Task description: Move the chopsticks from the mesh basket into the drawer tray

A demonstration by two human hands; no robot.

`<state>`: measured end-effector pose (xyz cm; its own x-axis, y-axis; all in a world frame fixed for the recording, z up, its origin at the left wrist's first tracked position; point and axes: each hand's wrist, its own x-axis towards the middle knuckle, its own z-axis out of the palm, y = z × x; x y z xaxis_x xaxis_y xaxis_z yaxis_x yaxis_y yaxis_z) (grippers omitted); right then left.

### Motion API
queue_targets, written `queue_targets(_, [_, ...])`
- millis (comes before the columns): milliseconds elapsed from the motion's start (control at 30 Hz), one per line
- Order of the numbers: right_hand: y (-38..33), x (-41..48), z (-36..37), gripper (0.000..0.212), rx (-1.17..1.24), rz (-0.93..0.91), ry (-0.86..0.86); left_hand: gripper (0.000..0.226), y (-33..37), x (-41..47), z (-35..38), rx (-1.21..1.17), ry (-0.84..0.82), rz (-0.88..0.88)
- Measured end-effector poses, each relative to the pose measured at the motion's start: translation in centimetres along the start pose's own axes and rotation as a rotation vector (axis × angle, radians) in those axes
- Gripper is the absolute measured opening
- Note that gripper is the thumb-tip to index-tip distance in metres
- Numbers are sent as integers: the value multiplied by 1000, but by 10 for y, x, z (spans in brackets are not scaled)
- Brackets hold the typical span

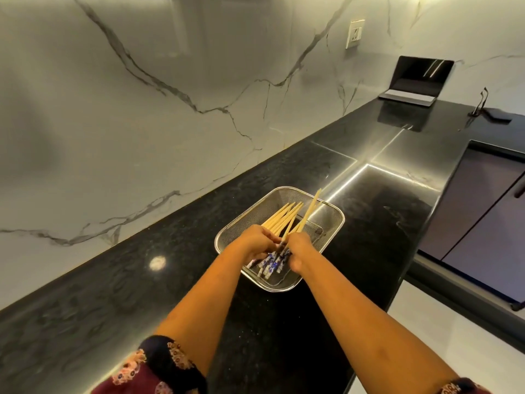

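Black counter [369,223]: chopsticks [284,216] in mesh basket [250,214], tips away-right.

Domestic kitchen, seen from above the work area. A long, polished black stone worktop [284,322] runs along a white marble-effect splashback [142,109] with grey veining, into which a wall socket [354,34] is set. Dark flat-fronted cabinet units [483,217] stand across a pale tiled floor [443,336]. A stainless mesh basket [326,211] of the draining kind rests on the worktop and holds wooden chopsticks [281,217]. An open laptop [412,81] sits at the far end.
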<state>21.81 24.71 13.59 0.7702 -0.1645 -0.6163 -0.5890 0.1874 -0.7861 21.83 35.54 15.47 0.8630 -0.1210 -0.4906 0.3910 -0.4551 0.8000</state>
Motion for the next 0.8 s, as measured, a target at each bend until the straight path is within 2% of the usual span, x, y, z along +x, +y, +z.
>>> queue_targets(67, [0,-1,-3,30,35,1,-20,15,5,2,-5,160,-13,62])
queue_targets(200, [-3,-3,0,39,141,-34,-80,20,12,-2,-21,220,-116,141])
queue_targets(267, [-3,-5,2,34,194,-54,-133,22,13,2,-29,36,-51,158])
queue_targets(333, [-2,-7,4,30,218,-47,-167,25,16,8,-31,-335,67,148])
queue_targets(400, [-2,-11,5,31,230,-29,-201,23,16,12,-26,-579,108,87])
queue_targets(467, [-3,-14,6,30,253,-14,-235,16,11,17,-17,-608,76,-16])
queue_targets(567, [-2,-16,6,26,320,34,-278,13,2,17,-4,-505,40,-124])
queue_targets(800, [4,-22,0,22,293,77,-380,17,-6,16,4,-560,36,-139])
